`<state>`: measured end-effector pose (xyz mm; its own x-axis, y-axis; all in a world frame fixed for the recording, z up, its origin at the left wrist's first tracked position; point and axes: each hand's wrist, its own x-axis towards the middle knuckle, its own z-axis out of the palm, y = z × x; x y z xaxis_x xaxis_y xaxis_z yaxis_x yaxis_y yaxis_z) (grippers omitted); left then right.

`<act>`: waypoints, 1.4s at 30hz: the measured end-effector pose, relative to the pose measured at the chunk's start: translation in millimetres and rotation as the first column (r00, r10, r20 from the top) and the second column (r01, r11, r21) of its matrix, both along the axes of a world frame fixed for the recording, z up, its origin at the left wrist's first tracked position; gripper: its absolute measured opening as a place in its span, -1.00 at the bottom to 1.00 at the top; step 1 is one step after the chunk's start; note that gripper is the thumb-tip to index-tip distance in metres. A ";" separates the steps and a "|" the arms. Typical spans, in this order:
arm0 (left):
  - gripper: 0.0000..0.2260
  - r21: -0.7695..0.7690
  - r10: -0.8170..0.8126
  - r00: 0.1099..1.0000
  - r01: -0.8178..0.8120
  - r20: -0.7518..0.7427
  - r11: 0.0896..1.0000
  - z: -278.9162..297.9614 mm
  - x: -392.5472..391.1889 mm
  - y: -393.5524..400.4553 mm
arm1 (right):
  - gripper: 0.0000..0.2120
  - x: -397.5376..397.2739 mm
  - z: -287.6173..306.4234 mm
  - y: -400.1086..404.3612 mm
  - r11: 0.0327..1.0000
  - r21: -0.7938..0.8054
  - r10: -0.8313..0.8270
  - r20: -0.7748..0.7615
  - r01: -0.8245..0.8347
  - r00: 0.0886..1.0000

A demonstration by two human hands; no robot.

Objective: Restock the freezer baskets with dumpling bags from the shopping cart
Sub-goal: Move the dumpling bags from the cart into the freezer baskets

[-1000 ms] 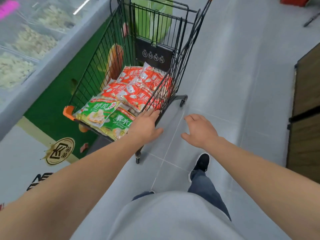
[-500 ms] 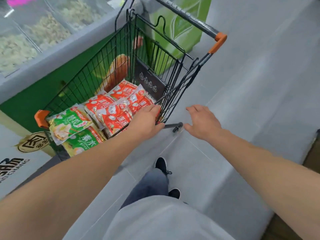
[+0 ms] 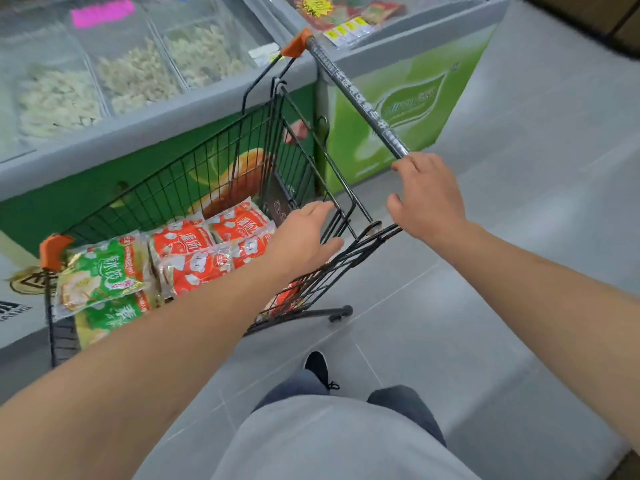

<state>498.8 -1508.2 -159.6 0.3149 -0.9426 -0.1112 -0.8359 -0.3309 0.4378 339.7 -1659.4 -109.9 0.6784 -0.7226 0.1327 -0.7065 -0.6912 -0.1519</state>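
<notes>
Both open, our left hand [image 3: 304, 237] rests on the cart [image 3: 341, 216] rim and our right hand [image 3: 427, 199] nears its handle [image 3: 353, 95], steadying it; dumpling bags [image 3: 194, 258] lie just left.

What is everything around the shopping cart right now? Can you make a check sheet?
Surface: grey tiled floor, cart standing on it.
Job's things: black wire shopping cart with orange corner caps; red dumpling bags and green dumpling bags lie inside; grey glass-topped freezer beside the cart, pale frozen food under the glass.
Clutter: nothing seen.
Hands: left hand open, resting on the cart's near rim; right hand loosely curled at the end of the cart's grey handle bar, grip unclear.
Cables: nothing seen.
Surroundings: second freezer with green leaf panel; pink tag.
</notes>
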 end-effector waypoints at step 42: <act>-0.50 0.116 0.908 0.407 -0.902 -0.099 0.416 42.6 -86.1 -242.1 | -0.53 161.2 -20.0 -290.2 0.045 0.024 0.993 -0.114 -0.999 0.042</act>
<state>412.7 -1750.3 -117.0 0.9616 -0.1111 -0.2509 0.0229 -0.8787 0.4768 500.8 -1949.6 -130.0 0.7543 0.6555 0.0371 0.6559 -0.7498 -0.0864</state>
